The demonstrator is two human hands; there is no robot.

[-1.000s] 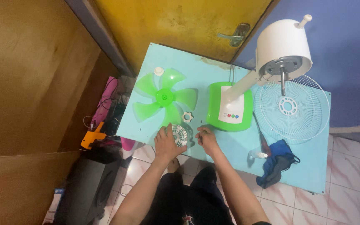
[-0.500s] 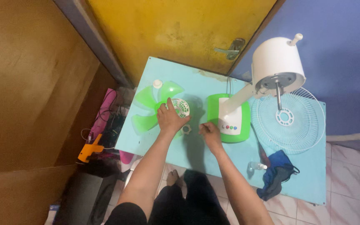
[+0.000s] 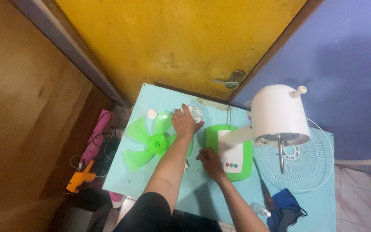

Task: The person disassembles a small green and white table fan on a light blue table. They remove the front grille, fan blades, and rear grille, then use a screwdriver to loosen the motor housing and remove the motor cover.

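The left hand (image 3: pixel 185 122) was stretched out toward the twelve o'clock edge of the pale blue tabletop (image 3: pixel 159 182), its fingers closed around a small round white slotted plastic disc (image 3: pixel 193 113), which sat at the fingertips just above the surface near the door. The right hand (image 3: pixel 209 160) rested loosely curled on the tabletop at the nine o'clock side of the green and white fan base (image 3: pixel 230 154); whether it pinched anything could not be told.

The translucent green five-bladed plastic fan blade (image 3: pixel 149 141) lay flat under and at nine o'clock of the left forearm, so a dragging arm could have swept it toward the table's edge. A small white round cap (image 3: pixel 152 113) sat loose at the blade's twelve o'clock and might have rolled off if nudged. The white motor housing (image 3: pixel 278 114) leaned on its stalk with the bare metal shaft (image 3: pixel 280 154) pointing down over the white wire fan guard (image 3: pixel 295 165) at three o'clock; a bump to the base could have tipped it.

The table stood against a yellow door (image 3: pixel 172 38) with a metal lever handle (image 3: pixel 230 79), a blue wall (image 3: pixel 348 64) at three o'clock and a brown panel (image 3: pixel 18 107) at nine. A blue cloth (image 3: pixel 286 208) lay at five o'clock, and an orange tool (image 3: pixel 79 179) lay among cables on the floor.
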